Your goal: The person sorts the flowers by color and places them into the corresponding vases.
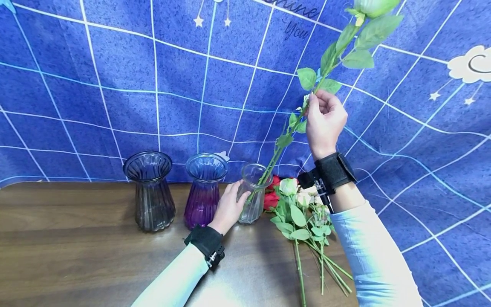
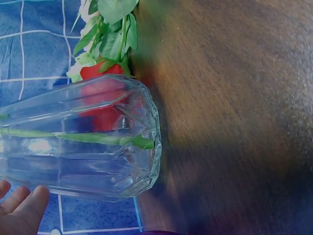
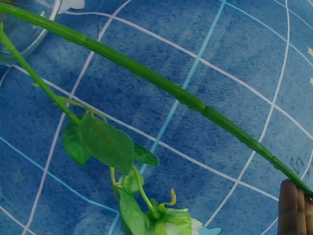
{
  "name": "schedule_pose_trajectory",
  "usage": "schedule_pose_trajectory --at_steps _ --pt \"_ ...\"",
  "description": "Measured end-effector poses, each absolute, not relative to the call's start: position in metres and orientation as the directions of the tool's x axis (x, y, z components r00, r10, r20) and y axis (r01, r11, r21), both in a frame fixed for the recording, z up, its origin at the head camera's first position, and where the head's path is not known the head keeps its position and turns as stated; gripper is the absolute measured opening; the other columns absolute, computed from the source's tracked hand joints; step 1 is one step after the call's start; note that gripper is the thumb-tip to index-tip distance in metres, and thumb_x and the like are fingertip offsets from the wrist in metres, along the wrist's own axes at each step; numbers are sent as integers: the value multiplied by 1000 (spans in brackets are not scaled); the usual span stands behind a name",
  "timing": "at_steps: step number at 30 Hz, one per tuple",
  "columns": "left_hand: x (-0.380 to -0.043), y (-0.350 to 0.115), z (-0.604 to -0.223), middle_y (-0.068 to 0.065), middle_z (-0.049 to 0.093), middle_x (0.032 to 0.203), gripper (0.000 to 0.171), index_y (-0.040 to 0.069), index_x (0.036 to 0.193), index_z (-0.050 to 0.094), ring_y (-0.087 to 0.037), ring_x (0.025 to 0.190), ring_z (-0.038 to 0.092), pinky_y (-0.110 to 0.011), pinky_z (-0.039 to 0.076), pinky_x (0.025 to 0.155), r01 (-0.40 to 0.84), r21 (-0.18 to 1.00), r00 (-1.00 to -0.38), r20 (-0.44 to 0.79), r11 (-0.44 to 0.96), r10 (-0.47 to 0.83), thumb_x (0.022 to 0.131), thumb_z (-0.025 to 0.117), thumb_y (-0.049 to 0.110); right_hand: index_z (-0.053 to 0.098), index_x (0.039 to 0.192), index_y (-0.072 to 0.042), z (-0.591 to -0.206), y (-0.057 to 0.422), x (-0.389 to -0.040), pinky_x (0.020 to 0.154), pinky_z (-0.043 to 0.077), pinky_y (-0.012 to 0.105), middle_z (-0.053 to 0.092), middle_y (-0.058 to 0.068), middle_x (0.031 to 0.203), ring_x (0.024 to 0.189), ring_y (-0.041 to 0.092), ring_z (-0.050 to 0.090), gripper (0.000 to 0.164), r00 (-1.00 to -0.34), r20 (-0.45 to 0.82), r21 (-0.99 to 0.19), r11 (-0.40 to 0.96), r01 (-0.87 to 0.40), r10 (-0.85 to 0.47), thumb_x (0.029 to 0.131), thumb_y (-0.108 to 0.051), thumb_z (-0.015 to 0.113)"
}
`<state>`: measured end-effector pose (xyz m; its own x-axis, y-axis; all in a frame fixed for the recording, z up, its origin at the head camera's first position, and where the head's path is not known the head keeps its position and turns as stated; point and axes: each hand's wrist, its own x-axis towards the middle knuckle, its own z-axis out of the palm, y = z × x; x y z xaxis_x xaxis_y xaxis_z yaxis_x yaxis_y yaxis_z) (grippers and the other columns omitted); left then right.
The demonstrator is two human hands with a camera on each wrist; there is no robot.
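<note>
My right hand (image 1: 327, 121), raised above the table, pinches the long green stem of a white rose (image 1: 375, 7). That stem (image 3: 181, 95) slants down into a clear glass vase (image 1: 251, 212). A second, shorter rose (image 3: 171, 223) also leans from the vase, its bloom partly hidden behind my right hand in the head view. My left hand (image 1: 229, 208) holds the clear vase at its left side, thumb in front and fingers near the neck. Through the glass in the left wrist view, one stem end (image 2: 142, 142) reaches the vase's base.
A purple-blue vase (image 1: 201, 200) stands left of my left hand, and a dark grey vase (image 1: 153, 204) farther left. Right of the clear vase lie red roses (image 1: 271, 200) and white roses (image 1: 289, 186), stems toward the table's front. A blue gridded cloth (image 1: 115, 106) hangs behind.
</note>
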<state>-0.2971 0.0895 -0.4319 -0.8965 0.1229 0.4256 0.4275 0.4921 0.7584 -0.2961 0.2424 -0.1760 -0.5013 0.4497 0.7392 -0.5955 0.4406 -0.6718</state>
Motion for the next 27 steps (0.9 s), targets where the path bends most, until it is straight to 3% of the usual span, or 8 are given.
schedule_pose_trajectory --at_steps 9,17,27 --pt "-296 90 -433 -18 56 126 46 4 130 52 -33 114 57 -45 48 96 438 752 -889 444 493 112 92 58 30 64 98 9 -189 244 -298 48 42 14 59 -7 67 49 -1 52 19 -526 715 -698 439 -565 460 87 -6 61" --pt "-296 90 -433 -18 56 125 45 3 128 53 -32 113 58 -44 48 96 455 742 -878 466 493 108 92 59 29 64 97 8 -197 245 -301 48 44 14 61 2 69 49 2 54 18 -540 708 -706 445 -551 454 87 -7 61" --pt "-296 89 -434 -17 57 124 45 4 128 53 -32 113 58 -44 48 95 462 741 -873 475 488 106 92 59 29 65 96 8 -207 244 -302 50 47 13 59 -5 67 50 1 55 18 -550 704 -710 441 -549 448 86 -6 61"
